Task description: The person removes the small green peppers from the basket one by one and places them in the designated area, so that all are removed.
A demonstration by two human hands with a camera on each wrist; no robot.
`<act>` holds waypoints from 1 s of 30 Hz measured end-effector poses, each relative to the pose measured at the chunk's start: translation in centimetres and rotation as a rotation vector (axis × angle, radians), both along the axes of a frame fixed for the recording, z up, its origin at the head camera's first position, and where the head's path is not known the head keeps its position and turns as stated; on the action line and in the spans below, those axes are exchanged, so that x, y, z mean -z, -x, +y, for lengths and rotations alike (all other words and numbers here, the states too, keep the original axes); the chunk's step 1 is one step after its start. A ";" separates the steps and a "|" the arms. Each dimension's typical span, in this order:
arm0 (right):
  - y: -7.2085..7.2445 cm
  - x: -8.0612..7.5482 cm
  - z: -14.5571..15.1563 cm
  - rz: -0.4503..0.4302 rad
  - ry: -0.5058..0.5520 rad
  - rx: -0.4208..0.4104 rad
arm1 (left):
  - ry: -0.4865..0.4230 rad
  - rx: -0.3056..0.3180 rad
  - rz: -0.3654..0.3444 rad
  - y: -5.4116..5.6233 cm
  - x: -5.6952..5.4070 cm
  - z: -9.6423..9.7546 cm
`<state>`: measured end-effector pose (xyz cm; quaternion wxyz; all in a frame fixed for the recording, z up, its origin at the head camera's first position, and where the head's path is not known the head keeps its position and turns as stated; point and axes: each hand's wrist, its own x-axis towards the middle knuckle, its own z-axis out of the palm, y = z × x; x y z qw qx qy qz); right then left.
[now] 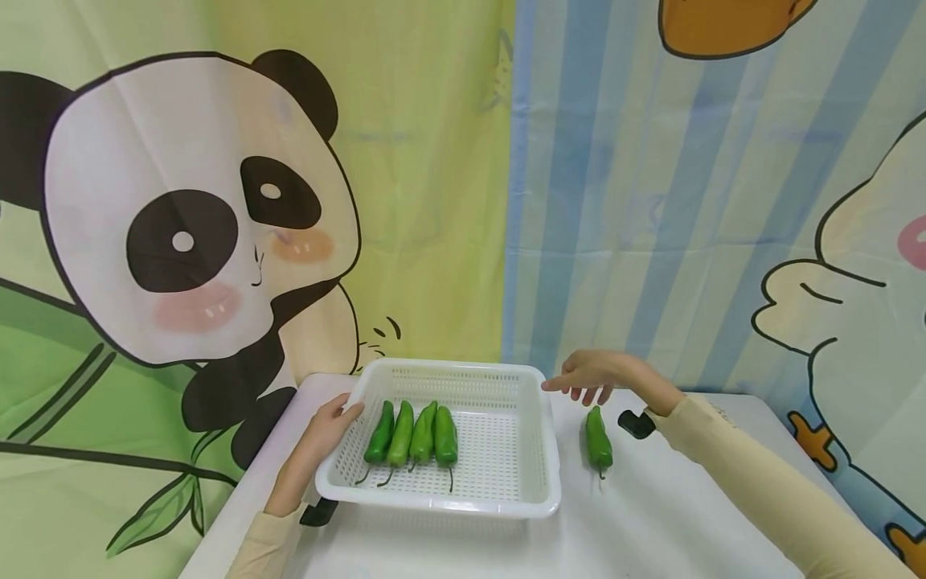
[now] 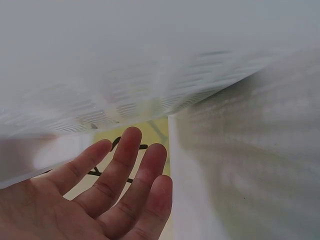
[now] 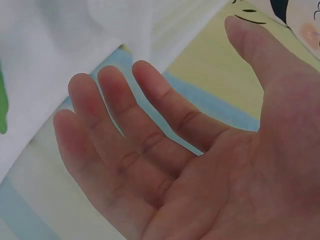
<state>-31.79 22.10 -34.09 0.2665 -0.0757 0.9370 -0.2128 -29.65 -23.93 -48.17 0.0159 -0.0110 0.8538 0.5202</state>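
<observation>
A white perforated plastic basket (image 1: 499, 508) stands on the table, with several green peppers (image 1: 423, 434) side by side in its left half, stems toward the front. My left hand (image 1: 329, 430) is at the basket's left rim, thumb at the rim. The left wrist view shows its loosely extended fingers (image 2: 127, 170) outside the basket wall. By the basket's back right corner is my right hand (image 1: 596, 371), holding nothing; its fingers (image 3: 157, 92) are spread and slightly bent. Below that hand, a single green pepper (image 1: 598, 441) lies on the table to the right of the basket.
The white-covered table (image 1: 665, 507) runs back to a hanging cloth (image 1: 434, 201) printed with a panda and other cartoon figures. Each wrist carries a black strap device, seen at the right wrist (image 1: 637, 424) and left wrist (image 1: 318, 512).
</observation>
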 end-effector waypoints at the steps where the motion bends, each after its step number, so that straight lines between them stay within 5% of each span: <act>1: -0.1 -0.2 -0.3 0.002 -0.001 -0.011 | 0.000 -0.001 -0.002 0.0 0.0 0.0; 12: -0.1 -0.8 -3.0 0.014 0.117 -0.121 | 0.005 -0.001 0.006 0.1 0.2 -0.1; 30: 1.2 2.7 -8.5 0.004 0.227 -0.196 | -0.006 0.008 0.009 0.4 0.5 -0.2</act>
